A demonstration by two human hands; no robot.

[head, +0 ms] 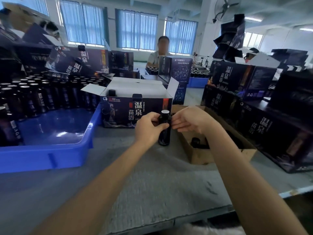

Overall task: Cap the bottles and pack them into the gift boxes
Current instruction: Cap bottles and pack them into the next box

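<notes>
Left of the open gift box (pixel 122 111), a blue tray (pixel 50 156) holds rows of dark bottles at its far side. The left forearm reaches forward from the lower edge. The left hand (pixel 149 129) is just in front of the gift box, its fingers and thumb curled around the bottle (pixel 164 134). The bottle stands upright on the grey table (pixel 152 175), close before the gift box's front wall, long axis vertical and the cap (pixel 165 113) pointing up. The right hand (pixel 191 119) comes from the right, wrist bent and fingers half curled. Its fingertips touch the bottle's neck; whether they pinch it cannot be told. Right of the gift box lies a cardboard box (pixel 199 155).
</notes>
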